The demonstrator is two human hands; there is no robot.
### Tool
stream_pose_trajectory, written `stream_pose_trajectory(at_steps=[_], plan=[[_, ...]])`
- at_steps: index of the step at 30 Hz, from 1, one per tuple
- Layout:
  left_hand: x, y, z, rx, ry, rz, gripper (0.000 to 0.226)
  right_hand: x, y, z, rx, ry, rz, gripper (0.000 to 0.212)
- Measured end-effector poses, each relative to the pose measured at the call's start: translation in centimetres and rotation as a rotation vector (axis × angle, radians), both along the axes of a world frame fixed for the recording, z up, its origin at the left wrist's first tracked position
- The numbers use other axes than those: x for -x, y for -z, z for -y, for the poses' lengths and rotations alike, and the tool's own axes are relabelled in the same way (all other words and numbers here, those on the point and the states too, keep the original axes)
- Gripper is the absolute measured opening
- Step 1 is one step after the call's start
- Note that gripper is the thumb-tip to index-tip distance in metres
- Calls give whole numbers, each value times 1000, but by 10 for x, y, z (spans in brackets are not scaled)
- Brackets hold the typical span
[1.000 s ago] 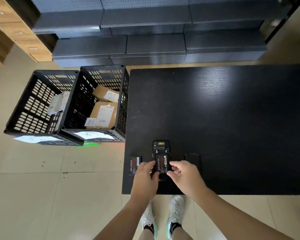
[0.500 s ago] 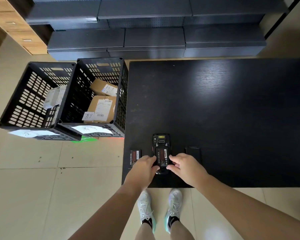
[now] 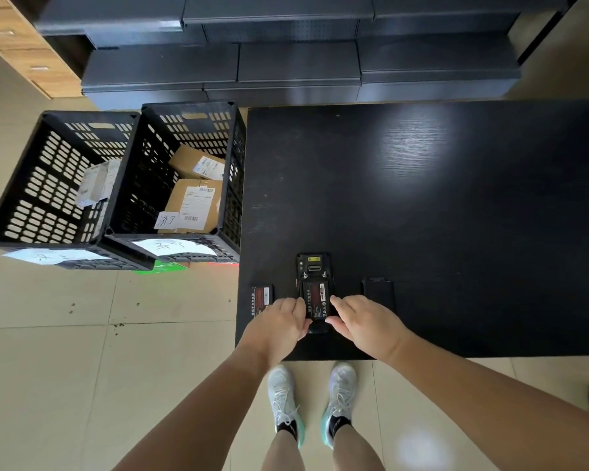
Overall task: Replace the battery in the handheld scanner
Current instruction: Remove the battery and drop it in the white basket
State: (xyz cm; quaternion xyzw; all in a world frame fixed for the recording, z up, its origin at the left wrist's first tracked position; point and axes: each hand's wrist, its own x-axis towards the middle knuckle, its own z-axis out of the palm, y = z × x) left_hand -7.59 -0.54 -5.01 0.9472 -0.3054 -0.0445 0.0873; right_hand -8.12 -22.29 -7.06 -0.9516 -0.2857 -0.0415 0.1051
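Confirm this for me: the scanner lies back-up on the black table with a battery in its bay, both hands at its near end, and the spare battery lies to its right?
Not quite. The head view shows the spare battery lying left of the scanner, beside the left hand; the rest holds.

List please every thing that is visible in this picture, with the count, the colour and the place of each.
table: 1, black, right half
scanner: 1, black, face down, near table edge
battery: 1, black and red, in the scanner's back
spare battery: 1, black and red, left of scanner
cover: 1, black, right of scanner
crates: 2, black, on floor, left
boxes: 2, brown, in nearer crate
shelves: dark grey, behind
shoes: 2, white
left hand: at scanner's left
right hand: at scanner's right
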Motion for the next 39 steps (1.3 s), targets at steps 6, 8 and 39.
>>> stream_pose_trajectory(at_steps=[6, 8, 39], plan=[[3, 5, -1, 49, -32, 52, 24, 3, 6, 0, 0, 0, 30, 40], [2, 7, -1, 64, -32, 48, 24, 4, 6, -1, -11, 17, 23, 42], [14, -12, 50, 1049, -1436, -815, 9, 6, -32, -53, -1115, 1168, -963, 34]])
